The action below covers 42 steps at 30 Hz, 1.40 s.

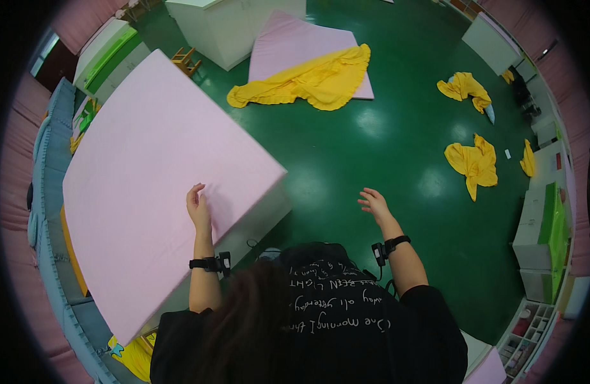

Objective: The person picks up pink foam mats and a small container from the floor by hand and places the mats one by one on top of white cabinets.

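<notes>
My left hand (198,203) hangs above the near right part of a large pink-covered top (148,141). Its fingers are loosely bent, with nothing in them; whether the hand touches the cover I cannot tell. My right hand (375,203) is held out over the green floor (346,166), fingers apart and holding nothing. Each wrist wears a black strap with a small device. Beyond my hands, a yellow ruffled cloth (327,77) lies bunched across a second pink panel (301,45).
Crumpled yellow cloths (475,161) lie on the floor at right, one with a pale blue part (489,114). A white cabinet (237,29) and a small wooden chair (186,62) stand at the back. Green-topped cabinets (539,233) line the right wall; blue curtains (52,160) run along the left.
</notes>
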### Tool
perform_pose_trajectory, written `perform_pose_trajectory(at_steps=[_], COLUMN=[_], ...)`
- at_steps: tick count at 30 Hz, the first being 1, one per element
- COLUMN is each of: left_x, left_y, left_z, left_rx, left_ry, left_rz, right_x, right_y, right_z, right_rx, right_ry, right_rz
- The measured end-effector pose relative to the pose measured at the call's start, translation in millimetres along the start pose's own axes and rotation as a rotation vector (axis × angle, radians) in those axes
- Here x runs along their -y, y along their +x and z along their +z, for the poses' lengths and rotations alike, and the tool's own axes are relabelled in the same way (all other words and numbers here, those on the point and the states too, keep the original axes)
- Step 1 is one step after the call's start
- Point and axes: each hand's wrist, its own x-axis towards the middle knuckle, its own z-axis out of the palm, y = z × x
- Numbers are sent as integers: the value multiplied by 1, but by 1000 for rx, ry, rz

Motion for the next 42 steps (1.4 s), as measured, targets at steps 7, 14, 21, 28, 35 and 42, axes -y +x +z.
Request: perform_pose_trajectory(at_steps=[7, 14, 21, 28, 35, 42], left_x=[-16, -5, 3, -22, -31, -75], left_y=[29, 102, 176, 217, 260, 315], left_z=[146, 303, 484, 662, 841, 1021], left_rx=[255, 352, 614, 960, 1045, 987], left_ry=[-26, -16, -64, -58, -15, -62], left_rz=[-3, -6, -143, -137, -150, -143], right_x=[-15, 35, 163, 353, 584, 725], right_y=[37, 120, 201, 249, 226, 275], right_z=[-111, -181, -268, -299, -336, -380], right_rx=[-143, -230, -416, -302, 161, 536], right_ry=[253, 327, 389, 122, -524, -928], right_rz=[71, 85, -2, -571, -1173, -1446])
